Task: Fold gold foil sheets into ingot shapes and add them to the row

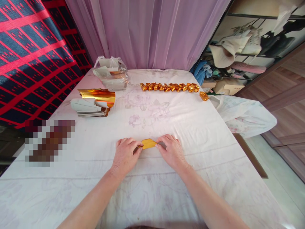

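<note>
Gold foil paper [148, 143] lies flat on the cloth-covered tabletop [190, 133], near the middle of its near half, pinned between both hands. The left hand [125, 155] presses its fingers [135, 147] closed on the paper's left end; the right hand [172, 150] pinches the right end. Toward the far edge runs a row of folded gold pieces [169, 87], with one stray piece [204, 95] by the right edge. A foil sheet stack [93, 102] and a plastic bag [111, 73] sit near the far-left corner, well apart.
</note>
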The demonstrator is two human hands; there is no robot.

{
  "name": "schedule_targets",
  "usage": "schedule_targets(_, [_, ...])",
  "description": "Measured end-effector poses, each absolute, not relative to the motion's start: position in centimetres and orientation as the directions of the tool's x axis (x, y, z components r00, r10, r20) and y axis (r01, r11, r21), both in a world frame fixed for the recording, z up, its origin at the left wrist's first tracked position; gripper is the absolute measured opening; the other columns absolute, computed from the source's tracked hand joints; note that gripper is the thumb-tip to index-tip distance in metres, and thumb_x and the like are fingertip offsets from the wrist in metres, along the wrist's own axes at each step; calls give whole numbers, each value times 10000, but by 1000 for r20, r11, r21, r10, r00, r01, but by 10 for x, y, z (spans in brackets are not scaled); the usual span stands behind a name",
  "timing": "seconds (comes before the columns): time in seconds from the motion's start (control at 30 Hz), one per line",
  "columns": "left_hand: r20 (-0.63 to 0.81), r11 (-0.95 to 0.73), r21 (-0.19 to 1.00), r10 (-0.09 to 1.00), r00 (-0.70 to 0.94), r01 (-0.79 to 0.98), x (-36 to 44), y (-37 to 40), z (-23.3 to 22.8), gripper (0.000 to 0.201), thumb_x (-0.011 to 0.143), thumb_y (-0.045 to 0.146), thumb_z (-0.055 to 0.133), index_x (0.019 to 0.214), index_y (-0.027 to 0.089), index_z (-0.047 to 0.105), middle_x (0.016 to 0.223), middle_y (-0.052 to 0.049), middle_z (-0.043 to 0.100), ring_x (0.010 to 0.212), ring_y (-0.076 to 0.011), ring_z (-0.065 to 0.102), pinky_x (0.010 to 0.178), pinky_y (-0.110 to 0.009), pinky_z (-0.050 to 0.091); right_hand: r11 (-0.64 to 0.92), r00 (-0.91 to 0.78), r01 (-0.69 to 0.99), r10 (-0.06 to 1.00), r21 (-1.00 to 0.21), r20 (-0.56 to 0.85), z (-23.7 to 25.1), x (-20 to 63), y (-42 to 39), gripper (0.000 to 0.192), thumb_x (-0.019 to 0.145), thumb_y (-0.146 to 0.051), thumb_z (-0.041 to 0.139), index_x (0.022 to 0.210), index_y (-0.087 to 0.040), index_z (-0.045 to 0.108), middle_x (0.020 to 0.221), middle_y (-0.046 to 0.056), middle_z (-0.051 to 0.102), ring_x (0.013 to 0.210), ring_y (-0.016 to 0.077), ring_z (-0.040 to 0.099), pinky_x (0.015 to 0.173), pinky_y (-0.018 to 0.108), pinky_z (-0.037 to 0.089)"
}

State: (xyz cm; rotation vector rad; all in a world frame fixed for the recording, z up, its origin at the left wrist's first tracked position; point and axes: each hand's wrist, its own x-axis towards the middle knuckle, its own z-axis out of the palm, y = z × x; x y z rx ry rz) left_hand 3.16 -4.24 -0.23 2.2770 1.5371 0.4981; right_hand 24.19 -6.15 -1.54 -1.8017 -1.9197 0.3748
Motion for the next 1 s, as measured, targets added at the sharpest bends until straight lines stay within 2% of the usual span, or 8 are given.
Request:
schedule_targets(0.13, [80,-350,515,929,363,783,26,-40,-5,232,883,149,570,928,301,739,935,11,725,926,-216,614,882,-421,395,84,-23,829,993,-552,117,-15,244,-59,170,851,-141,582,875,-261,700,948,15,701,920,205,601,764,331,364])
schedule_targets(0.3, [80,-366,549,918,389,751,20,-37,-7,306,864,107,501,955,289,730,980,9,745,936,-211,642,888,-419,423,69,-25,838,996,-541,89,-14,244,-58,218,845,-123,570,916,-267,717,985,19,701,952,214,599,786,340,367])
schedule_targets(0.43, [98,-371,547,919,383,750,18,-35,-7,349,830,75,458,1017,256,690,965,-3,747,927,-210,658,897,-409,445,121,-49,825,989,-551,143,-18,246,-59,205,871,-160,554,942,-262,718,985,29,703,952,215,607,803,345,386])
schedule_targets(0.6, [115,-376,534,920,375,758,18,-37,-4,299,841,133,446,1028,237,655,977,-22,744,934,-227,665,901,-410,467,213,-103,789,971,-576,217,-25,253,-59,235,883,-175,528,1003,-257,712,1023,36,717,961,203,624,839,346,426])
schedule_targets(0.73, [137,-405,513,909,394,757,18,-47,3,279,870,162,424,994,248,658,986,-20,741,954,-221,659,923,-411,466,259,-143,765,961,-589,236,-28,258,-60,353,828,-85,486,1033,-259,715,1052,36,718,986,198,628,870,356,448])
schedule_targets(0.87, [209,-455,475,890,406,753,18,-63,9,212,922,307,508,1066,249,651,1106,-40,705,1064,-239,617,962,-425,449,297,-149,740,947,-604,284,-28,258,-60,371,812,-59,458,1017,-235,712,1027,42,728,991,202,640,894,378,472])
schedule_targets(1.0, [307,-491,329,863,400,807,23,-77,9,243,934,378,565,1096,233,672,989,-58,683,926,-232,622,852,-384,485,303,-130,745,940,-595,315,-30,258,-59,329,849,-78,462,1012,-225,707,1017,50,732,957,192,655,877,364,492])
